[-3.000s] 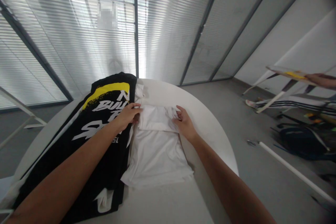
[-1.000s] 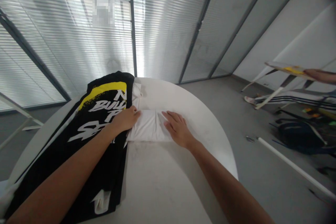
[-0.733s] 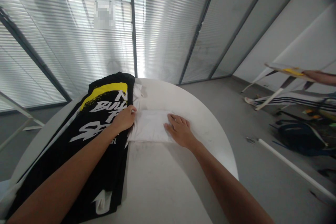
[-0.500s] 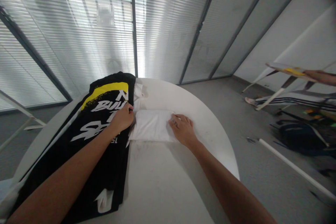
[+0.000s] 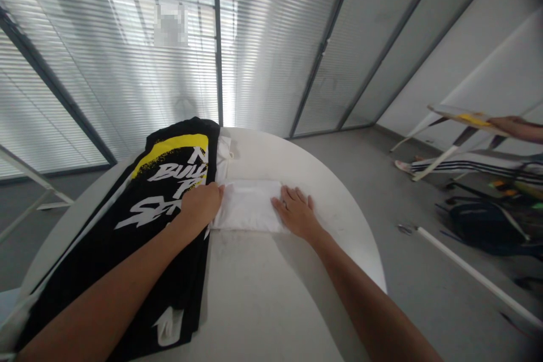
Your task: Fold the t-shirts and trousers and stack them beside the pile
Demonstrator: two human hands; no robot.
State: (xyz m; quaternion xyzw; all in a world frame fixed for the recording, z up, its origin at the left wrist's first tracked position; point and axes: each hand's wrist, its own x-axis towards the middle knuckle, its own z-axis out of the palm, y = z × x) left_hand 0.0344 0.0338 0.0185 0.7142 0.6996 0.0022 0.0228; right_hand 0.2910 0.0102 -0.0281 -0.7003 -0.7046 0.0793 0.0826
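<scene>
Lying crosswise between left hand (image 5: pixel 202 205), curled over one end with its grip unclear, and right hand (image 5: pixel 296 214), open flat with fingers on the other end: one folded white garment (image 5: pixel 248 206), on white surface (image 5: pixel 263 294), black printed garment (image 5: pixel 169 181) just left.

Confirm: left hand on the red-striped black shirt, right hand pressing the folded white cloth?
Not quite: the stripe on the black shirt is yellow, not red, as the head view shows. The left hand rests on that shirt, the right hand presses the folded white cloth.
</scene>
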